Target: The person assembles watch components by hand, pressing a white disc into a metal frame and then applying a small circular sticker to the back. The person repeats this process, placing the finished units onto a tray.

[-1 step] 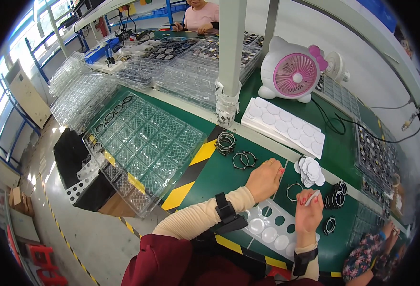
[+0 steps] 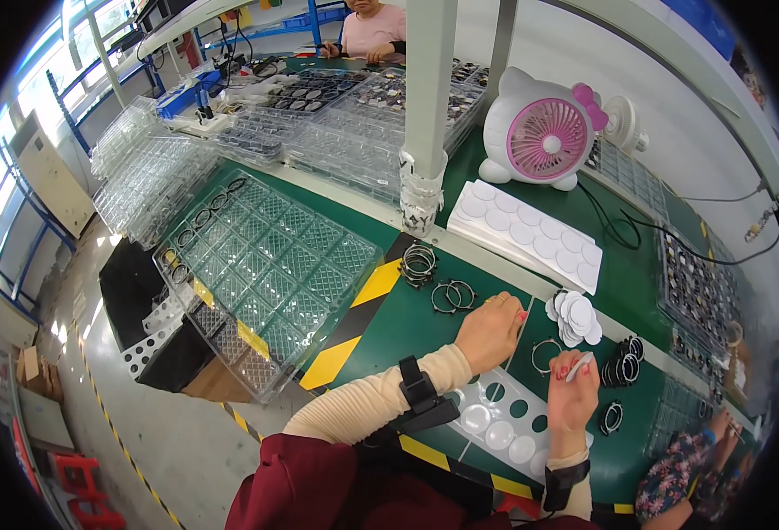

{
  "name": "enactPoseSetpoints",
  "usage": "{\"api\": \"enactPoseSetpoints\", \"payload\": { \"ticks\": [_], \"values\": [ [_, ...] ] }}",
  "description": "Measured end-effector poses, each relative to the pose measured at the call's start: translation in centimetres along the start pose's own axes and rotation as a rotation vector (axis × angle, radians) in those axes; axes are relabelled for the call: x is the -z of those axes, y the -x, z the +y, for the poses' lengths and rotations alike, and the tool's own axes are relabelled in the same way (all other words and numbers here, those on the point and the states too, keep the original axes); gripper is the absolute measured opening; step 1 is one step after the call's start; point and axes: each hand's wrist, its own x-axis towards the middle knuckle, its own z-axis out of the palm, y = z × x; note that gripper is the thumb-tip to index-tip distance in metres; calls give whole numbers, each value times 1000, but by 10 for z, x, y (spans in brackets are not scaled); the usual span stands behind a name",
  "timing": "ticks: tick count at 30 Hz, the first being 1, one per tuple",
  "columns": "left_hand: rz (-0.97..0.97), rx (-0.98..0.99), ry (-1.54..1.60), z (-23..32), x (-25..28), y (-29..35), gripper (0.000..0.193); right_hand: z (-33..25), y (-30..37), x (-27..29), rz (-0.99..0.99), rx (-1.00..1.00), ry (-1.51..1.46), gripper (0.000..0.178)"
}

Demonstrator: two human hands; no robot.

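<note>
My left hand (image 2: 491, 333) rests on the green mat with its fingers curled together; what they hold, if anything, is hidden. To its right, my right hand (image 2: 573, 393) pinches a small, thin white piece (image 2: 580, 366) seen nearly edge-on. A single ring (image 2: 545, 356) lies between the hands, close to the right fingertips. Just beyond the right hand is a loose pile of white discs (image 2: 574, 318). Under my wrists lies a sheet of round stickers (image 2: 501, 433), with some circles gone and green showing through. Two thin rings (image 2: 453, 297) lie left of my left hand.
Black rings (image 2: 623, 362) are stacked at right, with another ring (image 2: 611, 418) nearer. A ring stack (image 2: 418, 265) stands by the post (image 2: 429, 97). A clear compartment tray (image 2: 275, 265) fills the left. Behind are white disc sheets (image 2: 526, 231) and a pink-white fan (image 2: 544, 132). Other people sit nearby.
</note>
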Motion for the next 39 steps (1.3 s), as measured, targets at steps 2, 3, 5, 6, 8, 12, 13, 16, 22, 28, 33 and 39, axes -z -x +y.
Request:
{"api": "enactPoseSetpoints", "payload": {
  "ticks": [2, 3, 5, 6, 8, 12, 13, 16, 22, 28, 33, 39],
  "values": [
    [19, -6, -57, -3, 1, -2, 11, 0, 0, 0, -2, -4, 1, 24],
    [38, -11, -114, -5, 1, -3, 11, 1, 0, -1, -7, -6, -1, 24],
    [57, -20, -168, -8, 3, -7, 12, 0, -1, -1, -14, -9, -3, 25],
    [56, -55, -230, -11, 7, -9, 14, 0, 0, -2, -14, -7, -2, 25],
    [56, -128, -353, -15, 14, -10, 17, 0, 1, -2, -9, -18, 1, 25],
    [128, -170, -512, -25, 18, -10, 21, 2, 1, -2, -8, -24, 15, 26],
    [130, -174, -512, -26, 17, -12, 21, 2, 1, -2, -7, -27, 21, 26],
    [240, -198, -474, -19, 20, -15, 27, 1, 1, -4, 11, -11, -15, 26],
    [-228, 273, 445, -7, 1, -8, 32, -5, -2, -3, 17, 49, -174, 26],
    [-757, 636, 1016, 0, -4, 0, 32, -7, 1, -10, -37, 36, -230, 25],
    [-761, 665, 1048, 5, 4, -3, 29, -6, 3, -9, -27, -4, -232, 24],
    [-649, 687, 1020, 0, 1, -5, 25, -1, 5, -14, -55, -52, -224, 22]
  ]
}}
